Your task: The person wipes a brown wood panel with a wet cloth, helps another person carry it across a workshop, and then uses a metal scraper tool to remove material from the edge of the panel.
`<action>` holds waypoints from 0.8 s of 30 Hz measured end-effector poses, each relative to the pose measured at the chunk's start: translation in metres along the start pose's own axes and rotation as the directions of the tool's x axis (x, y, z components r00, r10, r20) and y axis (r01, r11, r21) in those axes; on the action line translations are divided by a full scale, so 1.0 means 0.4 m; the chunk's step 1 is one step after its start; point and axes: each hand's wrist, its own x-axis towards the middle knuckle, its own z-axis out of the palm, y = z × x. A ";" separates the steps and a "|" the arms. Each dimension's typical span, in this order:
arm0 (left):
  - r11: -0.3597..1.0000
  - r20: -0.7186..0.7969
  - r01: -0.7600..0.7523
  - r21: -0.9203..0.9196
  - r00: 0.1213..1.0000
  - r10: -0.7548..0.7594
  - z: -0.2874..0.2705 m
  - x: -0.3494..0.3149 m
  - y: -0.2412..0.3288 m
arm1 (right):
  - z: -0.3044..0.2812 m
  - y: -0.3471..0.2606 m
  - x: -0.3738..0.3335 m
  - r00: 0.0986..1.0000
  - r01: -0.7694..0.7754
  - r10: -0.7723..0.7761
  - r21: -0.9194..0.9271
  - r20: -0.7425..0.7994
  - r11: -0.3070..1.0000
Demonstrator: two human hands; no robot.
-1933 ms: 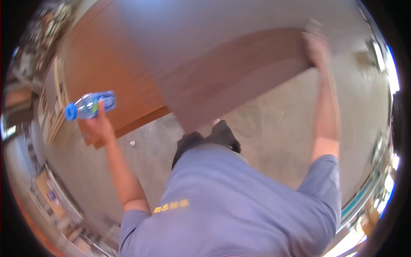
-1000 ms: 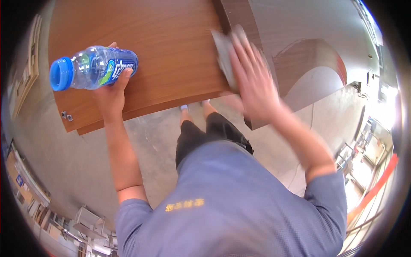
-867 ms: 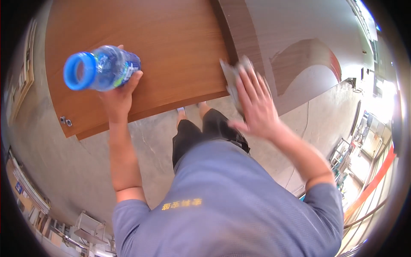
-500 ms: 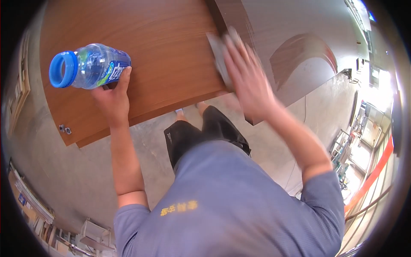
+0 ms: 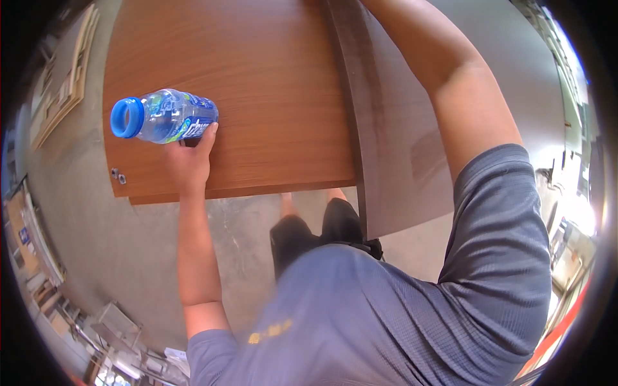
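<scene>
Brown board (image 5: 277,96) spreads beneath a clear bottle (image 5: 166,117) held sideways

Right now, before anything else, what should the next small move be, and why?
I'd probably ease the right forearm back until the right hand shows: the forearm runs out of the top of the picture over the grey-brown panel, so that hand's contact can't be checked. The left hand seems fine, gripping the plastic bottle over the orange-brown panel.

Pale boards (image 5: 69,80) at upper left, grey concrete floor (image 5: 129,251), red strip (image 5: 562,326) at lower right
</scene>
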 end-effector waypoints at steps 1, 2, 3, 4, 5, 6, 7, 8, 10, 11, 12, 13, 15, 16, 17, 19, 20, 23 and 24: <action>1.000 -0.021 -0.002 0.021 1.000 0.003 -0.003 0.003 0.001 | -0.007 -0.018 0.002 0.998 -0.044 0.046 0.050 -0.033 0.998; 1.000 -0.053 -0.008 0.012 0.999 0.008 0.000 0.013 0.004 | -0.013 -0.028 -0.012 0.993 -0.096 0.103 0.099 -0.061 0.990; 1.000 -0.076 -0.005 0.001 0.997 0.005 0.003 0.015 0.002 | 0.004 -0.042 -0.061 0.993 -0.093 0.101 0.115 -0.059 0.989; 1.000 -0.072 -0.005 -0.009 0.997 0.004 0.018 0.016 0.016 | 0.020 -0.046 -0.151 0.998 0.014 -0.013 0.010 -0.054 1.000; 1.000 -0.074 0.001 0.000 0.997 -0.001 0.020 0.013 0.017 | 0.028 -0.074 -0.257 0.990 0.132 -0.135 -0.085 -0.035 0.988; 1.000 -0.090 -0.006 0.029 0.996 0.009 0.017 0.010 0.009 | 0.002 -0.139 -0.419 0.987 0.160 -0.159 0.036 -0.015 0.987; 0.998 -0.116 -0.018 0.057 0.993 0.024 0.015 0.010 0.001 | -0.006 -0.188 -0.570 0.965 0.256 -0.254 0.040 -0.061 0.966; 0.996 -0.114 -0.081 -0.039 0.991 0.076 0.018 0.007 -0.008 | -0.055 -0.219 -0.711 0.953 0.293 -0.298 0.089 0.059 0.952; 0.989 -0.125 -0.128 -0.072 0.985 0.118 0.025 0.001 -0.022 | -0.108 -0.151 -0.954 0.968 0.053 -0.074 0.096 0.241 0.994; 0.978 -0.148 -0.187 -0.095 0.974 0.172 0.018 -0.006 -0.017 | -0.105 -0.046 -1.059 0.968 -0.136 0.140 -0.034 0.208 0.990; 0.980 -0.139 -0.186 -0.073 0.975 0.174 0.009 -0.003 -0.028 | -0.090 0.120 -1.172 0.976 -0.196 0.207 -0.124 0.075 0.973; 0.975 -0.131 -0.207 -0.084 0.972 0.195 0.019 -0.002 -0.021 | -0.085 0.280 -1.272 0.919 -0.379 0.385 0.079 -0.086 0.922; 0.941 -0.134 -0.286 -0.183 0.955 0.265 0.037 0.013 -0.038 | -0.082 0.677 -1.473 0.784 -0.614 0.582 -0.131 -0.218 0.778; 0.958 -0.093 -0.234 -0.166 0.971 0.221 0.032 0.004 -0.044 | -0.106 0.765 -1.472 0.737 -0.670 0.643 -0.093 -0.208 0.737; 0.969 -0.050 -0.190 -0.156 0.982 0.184 0.050 0.011 -0.035 | -0.153 0.859 -1.519 0.708 -0.701 0.699 -0.225 -0.105 0.676; 0.982 -0.102 -0.170 0.081 0.979 0.178 0.028 -0.001 0.007 | -0.087 0.719 -1.354 0.720 -0.693 0.661 -0.159 -0.213 0.703; 0.950 -0.068 -0.292 0.110 0.951 0.301 0.048 0.035 -0.018 | -0.038 0.651 -1.326 0.785 -0.609 0.554 -0.178 -0.276 0.773; 0.978 -0.078 -0.176 0.114 0.980 0.185 0.029 0.019 0.019 | 0.049 0.306 -1.062 0.932 -0.234 0.178 -0.150 -0.315 0.961; 0.978 -0.118 -0.173 0.120 0.975 0.187 0.013 0.010 0.002 | 0.041 0.181 -0.980 0.953 -0.148 0.113 -0.106 -0.282 0.983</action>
